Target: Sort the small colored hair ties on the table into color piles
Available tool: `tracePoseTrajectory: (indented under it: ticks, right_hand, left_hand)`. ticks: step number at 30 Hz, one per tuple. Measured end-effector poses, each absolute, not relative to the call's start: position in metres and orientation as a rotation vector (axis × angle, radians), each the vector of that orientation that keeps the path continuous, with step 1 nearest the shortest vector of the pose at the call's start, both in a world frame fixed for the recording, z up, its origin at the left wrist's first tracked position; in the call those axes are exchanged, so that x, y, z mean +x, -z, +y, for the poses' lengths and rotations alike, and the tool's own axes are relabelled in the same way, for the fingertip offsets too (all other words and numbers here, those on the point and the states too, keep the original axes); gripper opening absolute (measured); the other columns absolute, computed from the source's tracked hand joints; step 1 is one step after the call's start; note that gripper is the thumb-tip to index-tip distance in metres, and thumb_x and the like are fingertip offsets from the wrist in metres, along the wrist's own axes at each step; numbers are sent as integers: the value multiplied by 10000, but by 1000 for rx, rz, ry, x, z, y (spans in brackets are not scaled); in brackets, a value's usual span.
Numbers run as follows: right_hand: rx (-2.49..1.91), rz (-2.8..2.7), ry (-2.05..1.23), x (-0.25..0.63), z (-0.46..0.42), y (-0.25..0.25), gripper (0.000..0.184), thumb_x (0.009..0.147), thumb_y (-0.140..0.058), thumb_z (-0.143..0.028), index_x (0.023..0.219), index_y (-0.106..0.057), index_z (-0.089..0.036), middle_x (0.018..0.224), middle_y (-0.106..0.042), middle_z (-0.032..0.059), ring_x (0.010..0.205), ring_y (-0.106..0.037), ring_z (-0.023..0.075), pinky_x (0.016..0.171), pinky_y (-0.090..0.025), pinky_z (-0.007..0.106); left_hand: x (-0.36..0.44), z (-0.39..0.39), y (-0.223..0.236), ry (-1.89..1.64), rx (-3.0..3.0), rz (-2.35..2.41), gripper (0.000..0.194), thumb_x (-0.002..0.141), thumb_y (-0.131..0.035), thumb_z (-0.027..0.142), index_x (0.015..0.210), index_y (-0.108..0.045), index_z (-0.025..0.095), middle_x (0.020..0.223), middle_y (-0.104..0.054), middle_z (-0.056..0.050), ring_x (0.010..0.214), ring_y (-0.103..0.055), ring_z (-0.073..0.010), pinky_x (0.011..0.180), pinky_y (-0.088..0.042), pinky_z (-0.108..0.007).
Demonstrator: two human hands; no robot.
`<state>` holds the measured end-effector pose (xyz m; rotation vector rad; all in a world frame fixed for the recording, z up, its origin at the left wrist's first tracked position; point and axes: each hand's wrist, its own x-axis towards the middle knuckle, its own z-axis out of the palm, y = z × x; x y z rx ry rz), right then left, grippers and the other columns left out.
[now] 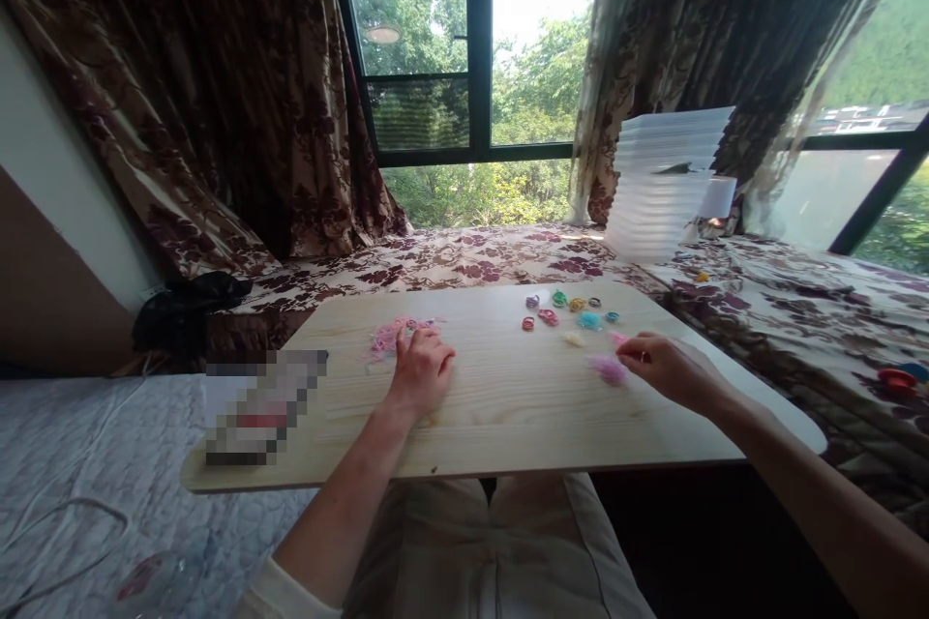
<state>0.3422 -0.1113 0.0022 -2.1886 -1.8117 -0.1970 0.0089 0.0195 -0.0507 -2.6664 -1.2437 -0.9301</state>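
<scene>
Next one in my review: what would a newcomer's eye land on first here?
Probably the bright, dark-framed glass window at the back, between brown floral curtains. Next, on the pale wooden tabletop, small multicoloured ring-like clusters lie toward the far right; the left hand is at a loose, mostly pink pile, the right hand beside a lilac clump. Beyond the table's right side stands a tall, white layered stack.

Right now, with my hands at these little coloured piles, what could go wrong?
The left hand is at the mostly pink pile, so moving away might drag pieces. The right hand is beside the purple cluster; a brush could scatter it. The cream cluster lies close to the purple one, so colours might mix.
</scene>
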Motion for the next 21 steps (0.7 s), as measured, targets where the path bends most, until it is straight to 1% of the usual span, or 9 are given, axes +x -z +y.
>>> tracePoseTrajectory:
  ticks: [6,10,15,17,21]
  right_hand:
    - [-2163,-1798,206,349,-111,-1,260,765,-507,-337,808,-744,-238,867,-718,39,670,-625,179,544,-397,258]
    - [-2131,-1731,169,339,-114,-9,252,767,-523,-345,852,-734,-236,836,-716,44,674,-621,182,581,-420,272]
    - [-1914,-1867,45,282,-97,-11,259,795,-497,-352,824,-721,-227,790,-708,43,651,-605,163,593,-418,259]
    - [-1806,-1971,-43,253,-82,-6,267,811,-476,-331,808,-718,-219,795,-709,41,660,-605,155,604,-416,249]
    - [-1722,-2055,-205,203,-49,9,250,818,-477,-268,812,-720,-211,819,-720,34,702,-617,148,630,-408,231]
  left_hand:
    - [7,23,52,945,-2632,-1273,205,823,-517,194,795,-709,259,938,-712,-32,1097,-523,-236,1129,-164,-540]
    - [-1,29,52,966,-2517,-1431,207,816,-512,190,801,-707,257,953,-714,-35,1117,-508,-239,1103,-204,-518]
    - [-12,34,53,921,-2367,-1675,193,794,-529,179,806,-708,249,954,-709,-64,1122,-493,-269,1052,-244,-547]
    - [-14,35,53,900,-2361,-1714,186,788,-536,177,787,-709,247,945,-709,-65,1105,-499,-268,1047,-245,-553]
    - [-14,34,53,871,-2364,-1732,170,779,-559,182,782,-718,243,936,-706,-69,1090,-497,-266,1054,-231,-560]
